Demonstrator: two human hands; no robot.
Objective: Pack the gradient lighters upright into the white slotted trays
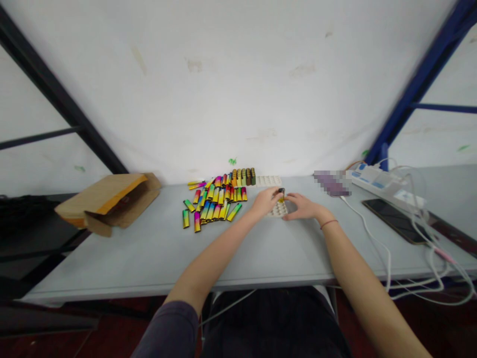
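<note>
Grey tabletop [261, 253], towards the back edge: left hand [265, 200] pinches a basically upright black-and-gold cylinder [281, 191] over a white dimpled tray [277, 211], right hand [302, 206] half-open right alongside.

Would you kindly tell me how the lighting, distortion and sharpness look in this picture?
In the head view: soft, even light on the wall; bright sheen on the metallic tubes; the black post and blue post splay outward, suggesting wide-angle distortion; fine detail soft around the left hand and right hand; pixelation over the purple object.
</note>
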